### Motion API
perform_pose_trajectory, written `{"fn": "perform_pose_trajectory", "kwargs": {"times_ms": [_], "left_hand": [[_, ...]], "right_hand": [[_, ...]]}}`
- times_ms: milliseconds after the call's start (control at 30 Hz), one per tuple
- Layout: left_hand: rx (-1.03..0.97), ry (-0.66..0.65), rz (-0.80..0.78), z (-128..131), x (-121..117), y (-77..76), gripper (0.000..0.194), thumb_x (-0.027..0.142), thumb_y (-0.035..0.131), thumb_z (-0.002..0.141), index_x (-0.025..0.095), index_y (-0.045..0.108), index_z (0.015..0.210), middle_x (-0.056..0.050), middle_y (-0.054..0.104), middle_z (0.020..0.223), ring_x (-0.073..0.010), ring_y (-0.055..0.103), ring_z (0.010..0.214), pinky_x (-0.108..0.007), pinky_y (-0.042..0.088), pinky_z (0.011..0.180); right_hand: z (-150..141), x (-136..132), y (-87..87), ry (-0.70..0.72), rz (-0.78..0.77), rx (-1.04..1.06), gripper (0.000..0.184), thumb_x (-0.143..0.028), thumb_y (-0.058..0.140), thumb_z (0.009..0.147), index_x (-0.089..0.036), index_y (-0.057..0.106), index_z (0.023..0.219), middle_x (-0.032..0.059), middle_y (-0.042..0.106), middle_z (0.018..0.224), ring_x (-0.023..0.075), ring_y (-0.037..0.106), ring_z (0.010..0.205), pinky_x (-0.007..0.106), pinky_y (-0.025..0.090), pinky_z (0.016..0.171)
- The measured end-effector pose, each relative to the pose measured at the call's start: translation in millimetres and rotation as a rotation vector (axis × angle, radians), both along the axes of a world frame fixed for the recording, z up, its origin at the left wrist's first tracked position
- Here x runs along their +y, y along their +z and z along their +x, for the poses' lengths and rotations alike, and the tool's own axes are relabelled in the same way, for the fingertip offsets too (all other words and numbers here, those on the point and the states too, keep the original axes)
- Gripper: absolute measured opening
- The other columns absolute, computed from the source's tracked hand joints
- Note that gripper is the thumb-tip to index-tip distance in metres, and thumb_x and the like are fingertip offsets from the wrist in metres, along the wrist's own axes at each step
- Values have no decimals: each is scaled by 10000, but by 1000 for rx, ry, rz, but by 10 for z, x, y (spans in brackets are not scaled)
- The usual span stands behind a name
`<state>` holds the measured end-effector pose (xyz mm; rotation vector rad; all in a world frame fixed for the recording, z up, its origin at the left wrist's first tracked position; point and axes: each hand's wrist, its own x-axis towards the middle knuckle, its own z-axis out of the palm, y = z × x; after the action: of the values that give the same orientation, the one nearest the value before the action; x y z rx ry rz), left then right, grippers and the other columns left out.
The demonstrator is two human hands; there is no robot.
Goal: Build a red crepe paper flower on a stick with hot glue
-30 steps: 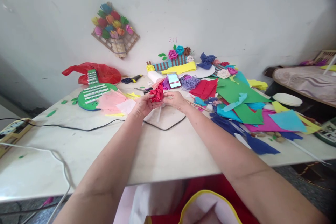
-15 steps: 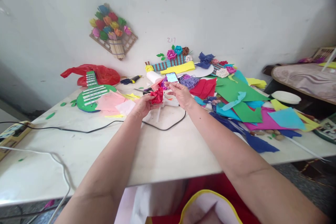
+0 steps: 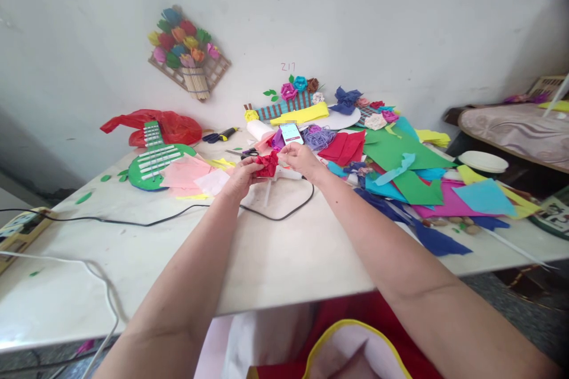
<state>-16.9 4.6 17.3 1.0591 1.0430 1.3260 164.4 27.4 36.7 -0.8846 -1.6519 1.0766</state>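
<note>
My left hand [image 3: 241, 180] is closed round the lower left side of a crumpled red paper flower [image 3: 267, 164], held above the table. At the flower's right edge is my right hand [image 3: 303, 161], thumb and fingertips pinched together; what lies between them is too small to make out. Under and behind the hands lies a white glue gun [image 3: 288, 174] with a black cord. A phone [image 3: 291, 134] with a lit screen stands just beyond my right hand. Black-handled scissors [image 3: 246, 153] lie beyond my left hand.
A green paper guitar [image 3: 149, 167] and a red plastic bag [image 3: 171, 128] are at left. Coloured paper sheets [image 3: 409, 154] cover the right side. A black cord [image 3: 146, 224] crosses the table. Pliers [image 3: 220, 135] and purple yarn [image 3: 319, 138] lie toward the wall.
My right hand has moved slightly left and down, bringing its pinched fingertips to the red flower's edge. My left hand still holds the flower, in nearly the same place.
</note>
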Motion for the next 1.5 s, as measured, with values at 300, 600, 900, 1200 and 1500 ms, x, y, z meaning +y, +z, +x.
{"fn": "perform_pose_trajectory", "kwargs": {"times_ms": [300,600,900,1200,1500], "left_hand": [[123,41,64,35,9,4,296,201,734,525,157,596,783,-17,686,680,-164,655,589,-278,548,575],[148,47,60,27,26,-9,275,207,723,542,161,601,784,-25,691,669,-173,658,584,-275,533,565],[138,40,69,48,1,9,275,188,735,546,160,605,787,-20,687,683,-173,660,596,-289,536,592],[153,37,70,62,-4,10,282,193,736,534,157,624,790,-29,691,686,-178,659,598,-286,531,585],[186,25,71,52,16,-10,259,217,726,534,159,621,764,-22,679,658,-170,643,566,-269,515,544]], "right_hand": [[66,45,-34,-258,451,-757,157,-192,586,770,-191,742,781,59,710,780,195,593,743,288,354,656],[84,164,-126,-256,353,-497,198,-285,605,775,-167,744,699,16,675,651,144,539,627,262,354,610],[5,98,-128,-250,431,-613,203,-266,579,792,-212,773,821,55,752,861,207,639,795,290,396,673],[14,15,-86,-321,433,-730,255,-274,536,826,-203,780,824,58,753,829,195,635,765,279,357,618],[-5,117,-141,-218,327,-362,181,-217,574,776,-178,750,788,64,745,841,197,641,790,306,458,739]]}}
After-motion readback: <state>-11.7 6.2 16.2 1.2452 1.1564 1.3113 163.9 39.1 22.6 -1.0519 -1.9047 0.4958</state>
